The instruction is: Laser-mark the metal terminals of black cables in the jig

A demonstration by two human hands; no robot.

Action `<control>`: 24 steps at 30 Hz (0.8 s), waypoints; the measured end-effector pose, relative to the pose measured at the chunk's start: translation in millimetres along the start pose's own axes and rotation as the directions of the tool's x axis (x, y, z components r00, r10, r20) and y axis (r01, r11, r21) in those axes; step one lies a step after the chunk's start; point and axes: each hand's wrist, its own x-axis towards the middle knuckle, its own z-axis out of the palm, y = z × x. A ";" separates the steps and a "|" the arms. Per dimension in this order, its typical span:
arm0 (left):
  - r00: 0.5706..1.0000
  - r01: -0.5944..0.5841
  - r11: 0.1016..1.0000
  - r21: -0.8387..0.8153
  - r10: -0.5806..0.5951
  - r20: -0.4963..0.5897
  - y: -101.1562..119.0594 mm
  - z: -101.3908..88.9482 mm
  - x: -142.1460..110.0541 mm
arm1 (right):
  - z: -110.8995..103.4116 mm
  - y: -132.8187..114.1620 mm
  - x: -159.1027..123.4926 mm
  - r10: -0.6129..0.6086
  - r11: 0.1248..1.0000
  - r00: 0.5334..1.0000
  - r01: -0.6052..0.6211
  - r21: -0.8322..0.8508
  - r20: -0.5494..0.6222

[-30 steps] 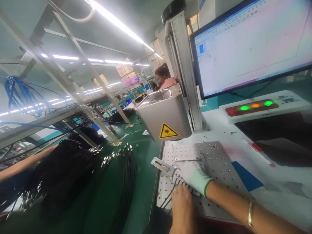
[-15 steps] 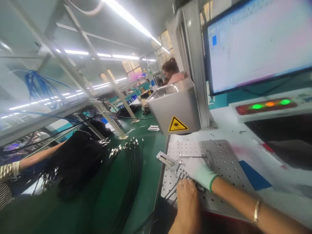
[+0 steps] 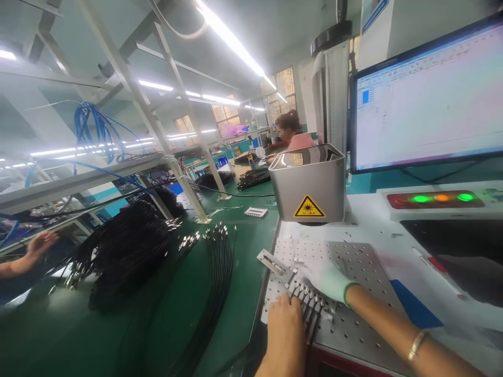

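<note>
My left hand [image 3: 286, 324], bare, is closed at the left end of a slotted metal fixture [image 3: 293, 283], its fingers around a black cable there. Several black cables with silver metal connectors [image 3: 310, 294] lie side by side in the fixture's slots. My right hand [image 3: 326, 278], in a white glove with a green cuff, rests just beyond the connectors. Its fingers are pale and blurred against the plate, so their grip is unclear. The perforated metal plate [image 3: 353, 262] lies beneath both hands.
Above the plate hangs a grey laser head [image 3: 310, 183] with a warning triangle. A monitor [image 3: 428, 99] stands at right. On the green table [image 3: 236, 262] lie a cable bundle [image 3: 218, 267] and a black cable heap [image 3: 126, 251]. A co-worker's hand [image 3: 41, 243] is at far left.
My view has shifted left and up. My left hand has moved left along the fixture, uncovering the row of connectors. The co-worker's arm at left has drawn back from the cable heap.
</note>
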 end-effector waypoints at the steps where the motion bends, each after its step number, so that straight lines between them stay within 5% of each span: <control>1: 1.000 -0.004 1.000 -0.001 0.004 0.004 -0.1 2.8 1.3 | 0.2 -3.3 -0.1 0.023 1.000 1.000 -0.023 -0.010 0.001; 8: 0.999 0.013 0.999 -0.052 -0.010 0.053 14.0 20.4 21.5 | 6.9 -22.0 0.7 0.132 0.988 0.991 -0.131 -0.082 0.010; 16: 0.991 0.103 0.962 -0.252 -0.078 0.104 13.4 0.0 14.2 | 14.7 -17.4 11.8 0.127 0.990 0.991 -0.123 -0.074 0.041; 24: 0.993 0.104 0.983 -0.151 -0.094 0.072 24.2 10.5 16.9 | 25.2 -12.6 13.8 0.099 0.993 0.995 -0.097 -0.063 0.021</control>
